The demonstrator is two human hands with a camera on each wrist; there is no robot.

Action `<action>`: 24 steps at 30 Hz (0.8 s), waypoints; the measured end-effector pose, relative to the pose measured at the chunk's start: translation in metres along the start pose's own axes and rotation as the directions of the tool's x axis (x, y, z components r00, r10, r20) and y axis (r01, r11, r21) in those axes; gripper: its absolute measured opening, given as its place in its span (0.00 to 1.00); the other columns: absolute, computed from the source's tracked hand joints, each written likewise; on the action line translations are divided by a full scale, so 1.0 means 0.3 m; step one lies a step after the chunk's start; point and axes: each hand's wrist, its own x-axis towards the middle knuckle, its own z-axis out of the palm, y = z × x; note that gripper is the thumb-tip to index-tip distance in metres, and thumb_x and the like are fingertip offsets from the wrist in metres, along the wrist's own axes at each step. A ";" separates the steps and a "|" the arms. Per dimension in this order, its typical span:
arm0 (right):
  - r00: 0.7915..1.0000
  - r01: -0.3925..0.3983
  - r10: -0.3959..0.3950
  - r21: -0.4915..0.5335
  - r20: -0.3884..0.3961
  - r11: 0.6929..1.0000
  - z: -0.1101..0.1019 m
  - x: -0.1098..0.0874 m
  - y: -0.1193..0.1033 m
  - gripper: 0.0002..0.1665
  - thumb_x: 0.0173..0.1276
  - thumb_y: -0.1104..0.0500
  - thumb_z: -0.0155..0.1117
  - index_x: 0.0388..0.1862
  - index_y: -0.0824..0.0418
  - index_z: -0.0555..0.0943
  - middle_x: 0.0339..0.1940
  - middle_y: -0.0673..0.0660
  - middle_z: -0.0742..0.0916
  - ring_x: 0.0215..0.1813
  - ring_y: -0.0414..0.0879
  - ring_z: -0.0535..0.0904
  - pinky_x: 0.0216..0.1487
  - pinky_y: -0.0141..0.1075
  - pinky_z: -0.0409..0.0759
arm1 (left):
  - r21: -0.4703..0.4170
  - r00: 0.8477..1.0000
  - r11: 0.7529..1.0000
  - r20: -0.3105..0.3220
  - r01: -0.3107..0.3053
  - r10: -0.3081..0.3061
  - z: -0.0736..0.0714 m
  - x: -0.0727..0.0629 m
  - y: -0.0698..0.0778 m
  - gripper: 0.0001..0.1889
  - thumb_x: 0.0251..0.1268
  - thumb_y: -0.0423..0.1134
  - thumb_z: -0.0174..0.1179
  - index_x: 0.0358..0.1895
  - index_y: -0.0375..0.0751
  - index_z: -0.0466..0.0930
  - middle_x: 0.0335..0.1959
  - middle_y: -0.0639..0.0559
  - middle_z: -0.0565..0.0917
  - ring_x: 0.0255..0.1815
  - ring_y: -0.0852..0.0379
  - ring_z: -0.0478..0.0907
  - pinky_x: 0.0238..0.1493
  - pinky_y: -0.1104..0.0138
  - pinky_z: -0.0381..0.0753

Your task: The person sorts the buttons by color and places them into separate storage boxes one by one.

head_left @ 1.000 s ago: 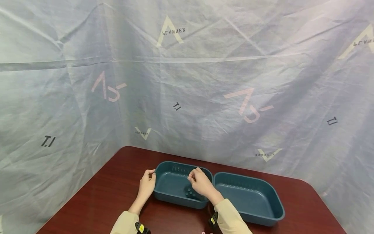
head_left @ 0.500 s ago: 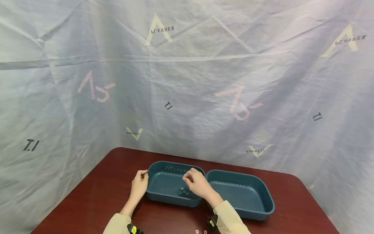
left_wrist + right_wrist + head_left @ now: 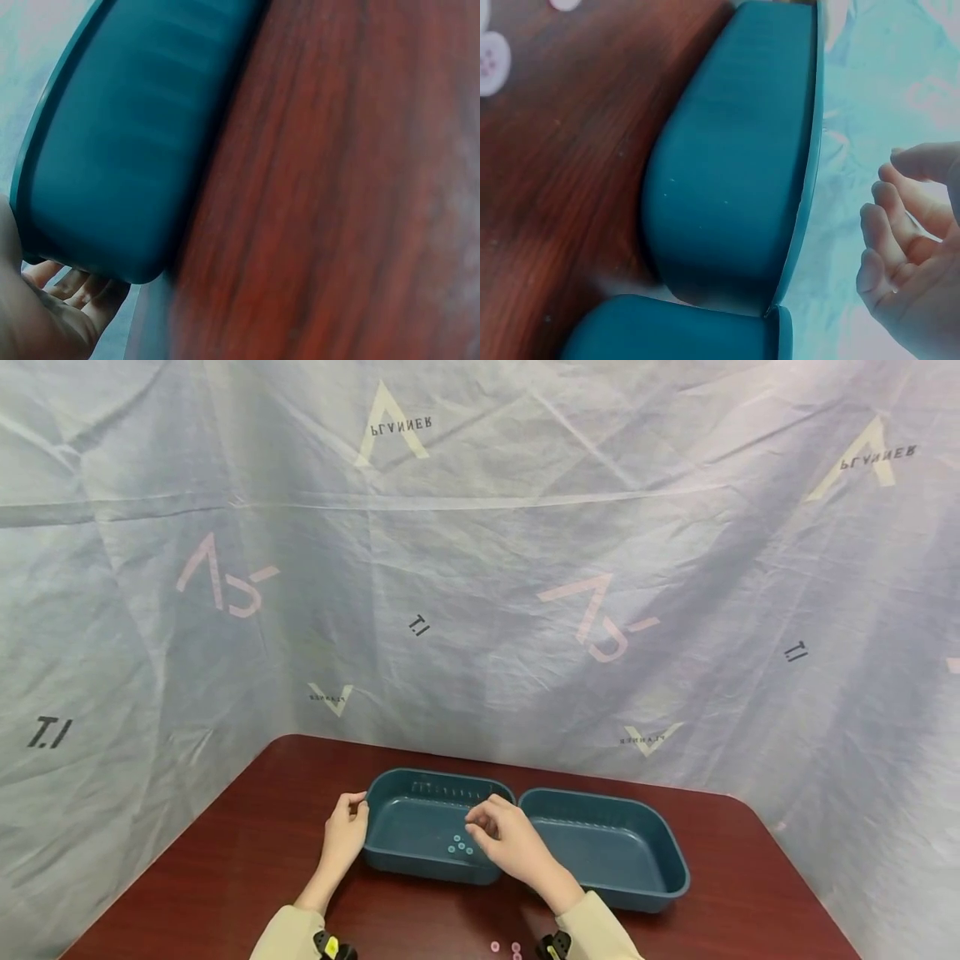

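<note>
My left hand (image 3: pixel 343 835) is at the outer left end of the left dark teal tray (image 3: pixel 431 867). Its fingertips touch the end wall by the rim; in the left wrist view the fingers (image 3: pixel 75 289) lie along the outside of that wall. Over the right part of the same tray, my right hand (image 3: pixel 510 839) hovers with loosely bent fingers. The right wrist view shows a gap between thumb and fingers (image 3: pixel 885 225), with nothing in it. Below, several small blue-green buttons (image 3: pixel 461 846) lie grouped on the tray floor.
A second teal tray (image 3: pixel 645 906) stands end to end with the first, on the right. Several pink buttons (image 3: pixel 495 947) lie on the dark red wooden table (image 3: pixel 420 918) near its front. A grey printed cloth (image 3: pixel 480 652) hangs behind the table.
My right thumb and fingertips have moved apart, and the hand has shifted slightly off the buttons in the tray. The left hand stays at the tray's end. The head view has swung right.
</note>
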 end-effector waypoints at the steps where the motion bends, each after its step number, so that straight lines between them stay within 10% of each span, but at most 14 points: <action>1: 1.000 -0.002 0.002 0.000 0.004 1.000 -0.001 -0.008 -0.002 0.07 0.69 0.55 0.58 0.42 0.52 0.80 0.33 0.45 0.77 0.29 0.33 0.69 0.30 0.27 0.72 | 0.001 1.000 1.000 0.000 0.000 0.000 0.000 -0.001 0.001 0.17 0.72 0.36 0.44 0.58 0.32 0.70 0.50 0.33 0.78 0.50 0.41 0.77 0.46 0.54 0.76; 24: 0.997 0.017 -0.019 0.019 0.071 1.000 0.010 -0.177 0.023 0.05 0.65 0.58 0.63 0.37 0.56 0.84 0.26 0.43 0.76 0.25 0.28 0.68 0.27 0.24 0.72 | -0.007 0.999 1.000 0.029 0.015 -0.014 -0.006 0.001 0.002 0.17 0.73 0.36 0.43 0.59 0.32 0.68 0.52 0.32 0.77 0.52 0.40 0.75 0.46 0.56 0.74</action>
